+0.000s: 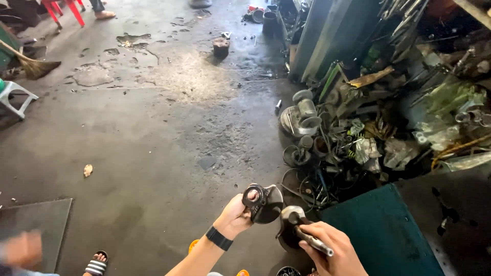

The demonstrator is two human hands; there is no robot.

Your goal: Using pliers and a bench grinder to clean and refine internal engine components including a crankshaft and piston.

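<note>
Workshop floor, seen from above. Left hand (236, 214) curled round dark metal part (264, 203), thumb through its ring, likely for a firm hold. Right hand (330, 249) wrapped on shaft part (296, 227), held clear of floor, just beside the other. Scrap pile (358, 133) close at right, green board (383, 230) under hands; open wet concrete (153, 128) to left. Blurred hand (20, 249) of another person at bottom-left edge.

I saw no labels, signs or screens around me. Crumpled clear plastic bags (450, 102) lay among the scrap pile (358, 133) on my right, greenish and grey.
</note>
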